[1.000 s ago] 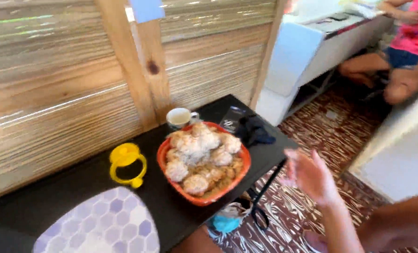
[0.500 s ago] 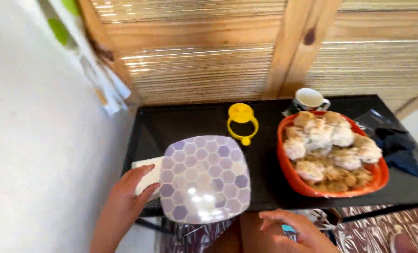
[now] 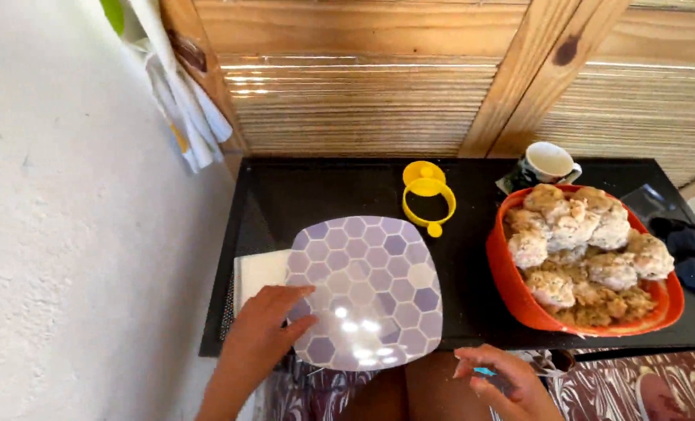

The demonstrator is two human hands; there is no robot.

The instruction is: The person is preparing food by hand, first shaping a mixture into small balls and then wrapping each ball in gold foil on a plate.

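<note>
A square plate (image 3: 367,292) with a purple and white hexagon pattern lies at the near edge of a black table (image 3: 340,187). My left hand (image 3: 262,331) rests flat on the plate's left edge, fingers spread, over a white napkin (image 3: 258,273) beneath it. My right hand (image 3: 503,378) hovers below the table's front edge, fingers loosely curled and apart, holding nothing I can make out. A red bowl (image 3: 511,292) heaped with pale lumps of breaded food stands to the right of the plate.
A yellow ring-shaped mould (image 3: 428,196) lies behind the plate. A white mug (image 3: 548,162) stands behind the bowl. Dark cloth (image 3: 690,253) lies at the table's right end. A white wall (image 3: 67,234) is on the left, a slatted wooden wall (image 3: 363,93) behind.
The view swung left from the room to the table end by the wall. My left hand came onto the plate's left edge, and my right hand dropped below the table front.
</note>
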